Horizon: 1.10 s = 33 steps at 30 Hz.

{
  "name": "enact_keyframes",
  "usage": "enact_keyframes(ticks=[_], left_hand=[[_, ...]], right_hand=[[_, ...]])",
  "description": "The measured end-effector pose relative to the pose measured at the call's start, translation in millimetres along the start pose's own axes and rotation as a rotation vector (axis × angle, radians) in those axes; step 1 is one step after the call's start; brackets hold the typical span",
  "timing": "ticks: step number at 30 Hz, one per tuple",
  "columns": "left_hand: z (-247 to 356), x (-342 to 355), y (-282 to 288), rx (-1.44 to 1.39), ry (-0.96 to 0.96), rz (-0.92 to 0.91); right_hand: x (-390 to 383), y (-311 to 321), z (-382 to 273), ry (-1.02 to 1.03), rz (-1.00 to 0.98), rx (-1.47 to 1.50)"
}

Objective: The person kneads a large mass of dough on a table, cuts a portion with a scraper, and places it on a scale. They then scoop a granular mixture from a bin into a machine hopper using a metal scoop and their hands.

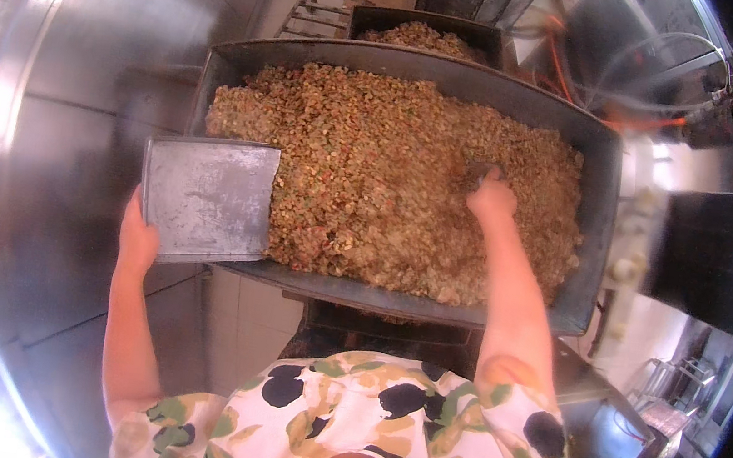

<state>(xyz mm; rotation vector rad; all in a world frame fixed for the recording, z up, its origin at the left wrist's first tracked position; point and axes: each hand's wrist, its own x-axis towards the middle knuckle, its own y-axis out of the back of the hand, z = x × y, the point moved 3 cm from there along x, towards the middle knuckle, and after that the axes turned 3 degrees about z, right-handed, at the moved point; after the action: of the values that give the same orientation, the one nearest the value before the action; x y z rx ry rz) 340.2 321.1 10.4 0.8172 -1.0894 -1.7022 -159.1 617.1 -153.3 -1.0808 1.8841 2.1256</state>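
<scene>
A large grey metal trough lies in front of me, heaped with a loose brown mix of nut-like bits with red and green specks. My left hand grips a square, shallow metal tray by its left side. The tray overlaps the trough's left end, its right edge against the mix. My right hand reaches into the right half of the mix, fingers curled downward. Something dark shows at its fingertips, but blur and the mix hide what it is.
Behind the trough stands a second dark bin with similar mix, beside a metal rack. Steel panels rise on the left. Orange and pale hoses hang at the far right, above a black box-shaped object.
</scene>
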Motion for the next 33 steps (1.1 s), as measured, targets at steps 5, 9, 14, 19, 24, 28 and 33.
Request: enact_keyframes(ticks=[5, 9, 14, 19, 24, 28, 33], left_hand=[[-2, 7, -5, -0.121, 0.124, -0.096], [-14, 12, -13, -0.139, 0.020, -0.123], [-41, 24, -31, -0.068, 0.031, -0.162], [-24, 35, -55, -0.146, -0.004, -0.212], [-16, 39, -95, -0.262, -0.036, -0.292], [-17, 33, -128, -0.414, -0.020, -0.347], [-3, 26, -158, -0.496, 0.023, -0.402]], right_hand=[[-16, 10, 63, -0.005, 0.289, 0.245], [-69, 6, 138, -0.092, 0.433, 0.438], [-84, -77, 191, -0.217, 0.348, 0.508], [-63, -122, 175, -0.461, -0.005, 1.115], [-67, -116, 110, -0.589, -0.046, 1.290], [-54, -128, 89, -0.537, -0.143, 1.269], [-56, -134, 42, -0.597, -0.015, 1.475]])
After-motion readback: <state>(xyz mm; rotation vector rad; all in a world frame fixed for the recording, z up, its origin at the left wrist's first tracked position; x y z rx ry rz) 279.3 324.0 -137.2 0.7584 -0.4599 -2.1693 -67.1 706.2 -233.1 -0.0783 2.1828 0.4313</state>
